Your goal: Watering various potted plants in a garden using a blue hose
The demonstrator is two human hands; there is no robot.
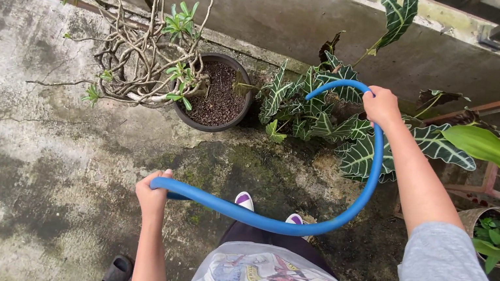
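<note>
We hold a blue hose point(290, 222) in both hands over wet concrete.

Our left hand point(152, 195) is clamped on the hose's near end; beyond it stands a dark pot point(220, 96) of bare twisted stems. The hose loops to our right hand point(382, 107), fisted around it above the striped-leaf plant point(332, 123). We judge the nozzle end could whip or crush leaves, since the bend is tight.

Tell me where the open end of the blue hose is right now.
The blue hose ends just past the right hand, over the striped-leaf plant, right of the dark pot.
</note>
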